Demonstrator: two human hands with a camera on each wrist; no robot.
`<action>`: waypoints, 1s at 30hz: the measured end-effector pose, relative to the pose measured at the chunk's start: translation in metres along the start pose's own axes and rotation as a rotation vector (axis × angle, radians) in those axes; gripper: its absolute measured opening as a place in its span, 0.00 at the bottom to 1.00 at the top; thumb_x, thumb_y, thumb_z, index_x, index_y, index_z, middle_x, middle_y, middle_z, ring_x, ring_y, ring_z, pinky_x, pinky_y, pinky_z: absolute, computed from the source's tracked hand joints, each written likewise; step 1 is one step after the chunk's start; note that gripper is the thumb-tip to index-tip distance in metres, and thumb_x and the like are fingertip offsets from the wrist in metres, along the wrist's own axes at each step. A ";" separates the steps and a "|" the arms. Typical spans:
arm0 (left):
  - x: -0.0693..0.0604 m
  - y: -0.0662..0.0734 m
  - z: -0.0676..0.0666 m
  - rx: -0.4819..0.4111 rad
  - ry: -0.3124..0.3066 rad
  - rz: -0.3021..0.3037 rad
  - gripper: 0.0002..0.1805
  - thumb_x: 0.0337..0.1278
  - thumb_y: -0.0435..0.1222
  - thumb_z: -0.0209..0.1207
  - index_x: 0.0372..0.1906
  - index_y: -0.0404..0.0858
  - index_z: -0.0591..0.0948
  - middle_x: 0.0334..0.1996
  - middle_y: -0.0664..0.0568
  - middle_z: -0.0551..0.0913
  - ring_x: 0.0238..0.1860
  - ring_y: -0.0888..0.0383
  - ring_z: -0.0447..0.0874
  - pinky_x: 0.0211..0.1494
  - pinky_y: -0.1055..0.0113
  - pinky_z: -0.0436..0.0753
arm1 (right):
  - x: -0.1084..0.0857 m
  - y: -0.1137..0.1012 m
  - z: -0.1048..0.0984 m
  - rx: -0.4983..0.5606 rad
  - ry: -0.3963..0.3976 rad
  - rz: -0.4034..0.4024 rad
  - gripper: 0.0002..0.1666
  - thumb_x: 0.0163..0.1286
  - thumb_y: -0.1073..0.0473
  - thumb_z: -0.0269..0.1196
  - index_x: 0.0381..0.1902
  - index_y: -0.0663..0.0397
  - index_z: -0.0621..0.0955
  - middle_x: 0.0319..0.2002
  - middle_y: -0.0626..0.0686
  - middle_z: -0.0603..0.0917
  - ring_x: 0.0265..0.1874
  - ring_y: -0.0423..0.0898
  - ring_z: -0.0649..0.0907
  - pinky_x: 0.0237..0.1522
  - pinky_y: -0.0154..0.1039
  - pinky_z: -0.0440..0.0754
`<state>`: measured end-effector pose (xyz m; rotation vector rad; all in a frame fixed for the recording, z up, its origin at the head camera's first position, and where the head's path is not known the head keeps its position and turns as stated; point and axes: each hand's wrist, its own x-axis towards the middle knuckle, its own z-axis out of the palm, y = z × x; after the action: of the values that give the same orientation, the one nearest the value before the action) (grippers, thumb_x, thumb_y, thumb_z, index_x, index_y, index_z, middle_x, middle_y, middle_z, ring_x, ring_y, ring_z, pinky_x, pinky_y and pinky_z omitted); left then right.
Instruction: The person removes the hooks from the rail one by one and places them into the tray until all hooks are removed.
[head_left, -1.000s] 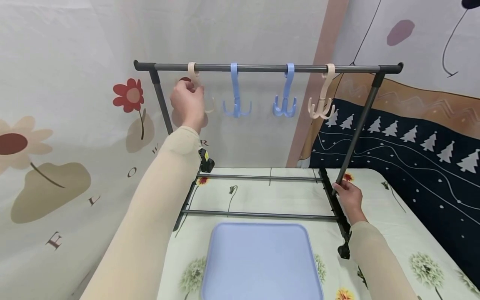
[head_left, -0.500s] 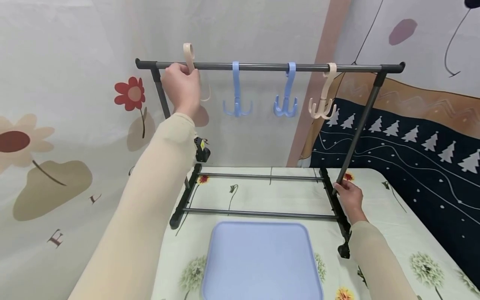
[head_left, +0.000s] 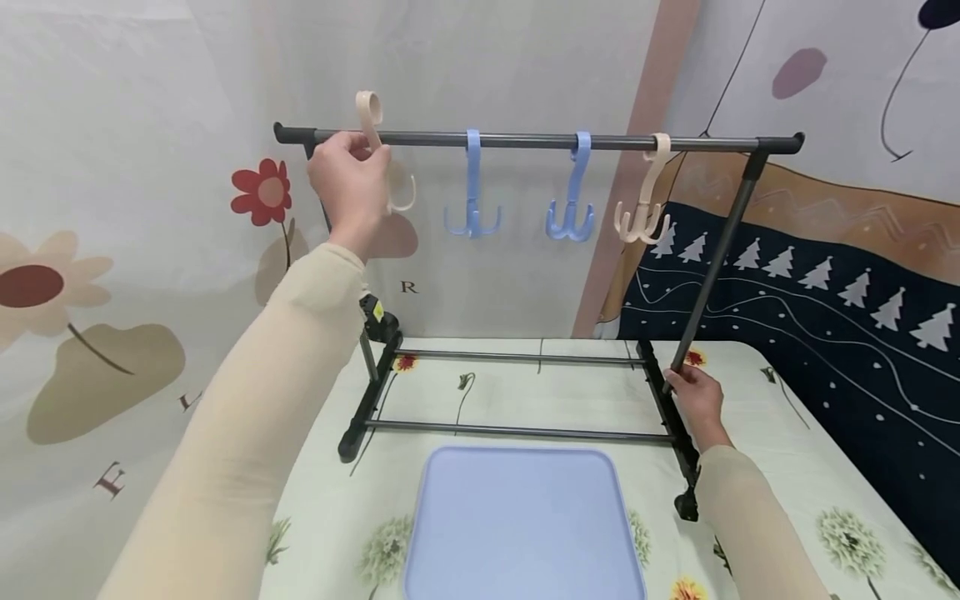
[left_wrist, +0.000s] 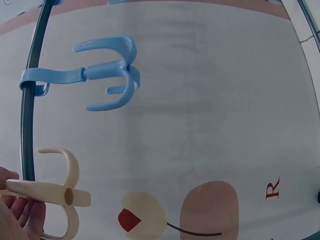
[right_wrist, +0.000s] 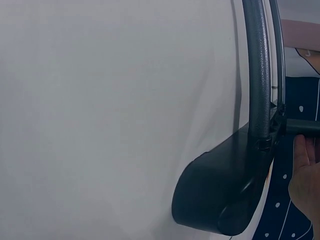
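My left hand [head_left: 351,187] pinches a cream multi-prong hook [head_left: 368,110] by its shank near the left end of the rack's top rod [head_left: 525,141]. The hook's curved top stands above the rod, and its prongs point down behind my fingers. In the left wrist view the cream hook [left_wrist: 42,191] lies across the fingers beside the rod. My right hand [head_left: 699,402] holds the lower part of the dark right post [head_left: 716,267]. In the right wrist view only part of the right hand [right_wrist: 306,187] shows at the edge.
Two blue hooks [head_left: 472,183] and another cream hook [head_left: 645,200] hang farther right along the rod. A light blue tray [head_left: 525,517] lies in front of the rack's base bars [head_left: 517,430]. Printed cloth [head_left: 150,125] stands behind and at the left.
The left hand has raised the cream hook from hanging on the rod, lifting its curved top above it, and has shifted slightly left. The right hand has stayed on the post.
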<state>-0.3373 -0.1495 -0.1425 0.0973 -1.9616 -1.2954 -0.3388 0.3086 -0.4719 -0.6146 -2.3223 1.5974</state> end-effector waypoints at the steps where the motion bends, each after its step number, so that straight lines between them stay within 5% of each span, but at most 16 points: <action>1: -0.001 -0.001 -0.002 -0.001 -0.015 -0.007 0.16 0.65 0.41 0.62 0.53 0.40 0.85 0.47 0.46 0.85 0.47 0.58 0.81 0.57 0.64 0.79 | 0.000 0.000 0.000 -0.001 0.000 0.001 0.26 0.74 0.47 0.60 0.58 0.62 0.79 0.56 0.63 0.80 0.56 0.57 0.76 0.61 0.57 0.69; 10: -0.014 -0.016 -0.017 0.135 -0.152 0.025 0.18 0.65 0.44 0.62 0.55 0.39 0.84 0.48 0.46 0.86 0.49 0.56 0.83 0.58 0.62 0.79 | 0.000 0.001 0.001 -0.002 -0.001 0.002 0.25 0.75 0.48 0.59 0.59 0.62 0.79 0.57 0.63 0.79 0.58 0.58 0.76 0.64 0.58 0.68; 18: -0.026 -0.031 -0.026 0.239 -0.199 0.052 0.18 0.65 0.46 0.62 0.52 0.40 0.86 0.44 0.47 0.87 0.45 0.57 0.83 0.49 0.65 0.81 | 0.000 0.003 0.001 0.005 -0.001 -0.007 0.26 0.75 0.48 0.59 0.60 0.62 0.78 0.57 0.63 0.79 0.58 0.58 0.76 0.63 0.57 0.68; 27: -0.047 -0.056 -0.022 0.114 -0.277 0.078 0.14 0.65 0.41 0.63 0.48 0.37 0.86 0.42 0.47 0.86 0.44 0.57 0.82 0.49 0.59 0.83 | 0.002 0.011 0.008 -0.018 0.038 -0.058 0.22 0.75 0.53 0.60 0.58 0.62 0.79 0.55 0.63 0.80 0.51 0.55 0.77 0.51 0.50 0.73; 30: -0.057 -0.061 -0.015 0.078 -0.309 0.098 0.12 0.64 0.40 0.64 0.46 0.36 0.86 0.39 0.46 0.86 0.41 0.56 0.82 0.45 0.62 0.82 | 0.000 0.016 0.009 -0.047 0.051 -0.072 0.21 0.73 0.58 0.61 0.59 0.65 0.78 0.56 0.65 0.80 0.53 0.58 0.77 0.54 0.53 0.73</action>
<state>-0.3080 -0.1649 -0.2209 -0.1695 -2.2474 -1.2268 -0.3396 0.3060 -0.4901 -0.5685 -2.3234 1.4819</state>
